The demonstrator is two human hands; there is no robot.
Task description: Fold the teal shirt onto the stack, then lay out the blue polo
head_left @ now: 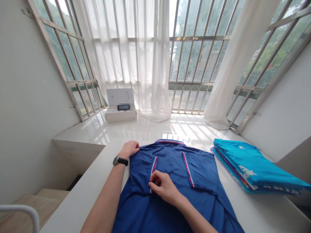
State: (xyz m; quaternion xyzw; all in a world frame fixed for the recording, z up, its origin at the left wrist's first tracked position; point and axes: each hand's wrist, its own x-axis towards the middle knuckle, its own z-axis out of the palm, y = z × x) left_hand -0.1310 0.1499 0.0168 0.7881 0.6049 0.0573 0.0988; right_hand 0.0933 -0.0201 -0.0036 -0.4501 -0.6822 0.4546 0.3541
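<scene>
A navy blue polo shirt [170, 200] lies spread in front of me, collar at the far end and both sleeves folded inward. Red and white stripes trim the collar and the sleeve cuffs. My left hand [129, 149], with a black-strapped watch [120, 160] at the wrist, has its fingers bent over the shirt's left shoulder corner. Over the left sleeve, my right hand [165, 186] is closed in a pinch at the striped cuff [154, 165]. The fold of the right sleeve [200, 168] lies flat, touched by neither hand.
To the right sits a stack of folded clothes [252, 165], a bright blue one on top. A white box [121, 116] with its lid raised stands on the sill by the barred window [191, 64]. White curtains [155, 81] hang down to the sill. A white rail [21, 208] curves at lower left.
</scene>
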